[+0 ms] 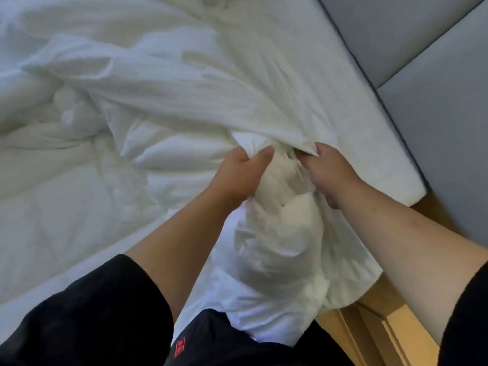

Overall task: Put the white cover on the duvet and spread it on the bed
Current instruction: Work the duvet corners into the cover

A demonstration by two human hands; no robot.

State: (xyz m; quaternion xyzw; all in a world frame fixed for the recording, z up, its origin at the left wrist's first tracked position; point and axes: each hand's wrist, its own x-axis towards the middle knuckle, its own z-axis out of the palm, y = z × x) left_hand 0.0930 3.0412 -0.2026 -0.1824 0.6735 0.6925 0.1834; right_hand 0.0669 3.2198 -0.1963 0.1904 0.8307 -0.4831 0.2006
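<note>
- Ahead of both hands, the quilted duvet (79,207) sprawls across the bed (369,143).
- White cover (211,88) bunches at the fingers.
- Left hand (237,170) and right hand (327,173) grip the stuffed corner; it could slip if either loosens.

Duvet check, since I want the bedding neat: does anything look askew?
Yes. The duvet lies crumpled across the bed, and both hands, left and right, grip a bunched corner near the mattress edge, with the cover twisted.
</note>
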